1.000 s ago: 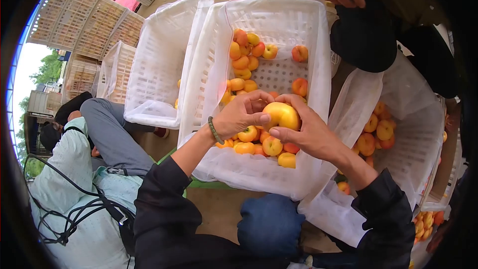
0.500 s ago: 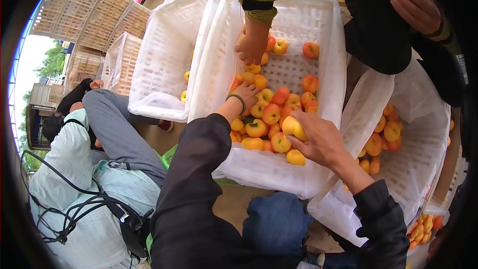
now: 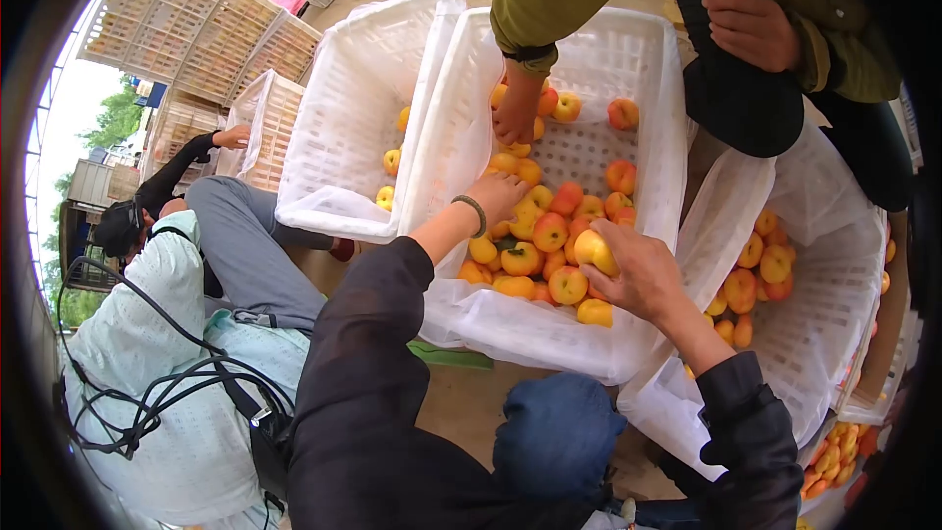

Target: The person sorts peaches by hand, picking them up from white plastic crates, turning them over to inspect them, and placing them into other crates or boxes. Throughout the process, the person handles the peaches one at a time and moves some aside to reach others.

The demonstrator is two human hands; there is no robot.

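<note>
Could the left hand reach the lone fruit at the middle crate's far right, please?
Likely yes: mostly bare crate floor separates left hand and lone fruit; the co-worker's hand sits off that line.

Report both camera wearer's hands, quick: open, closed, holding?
Left hand: at the fruit pile; fingertips hidden, cannot tell whether it grips any.
Right hand: closed, holding a yellow fruit.

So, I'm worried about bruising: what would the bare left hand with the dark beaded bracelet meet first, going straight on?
Probably the round yellow-orange fruit just past the left hand, though depth there is unclear.
</note>
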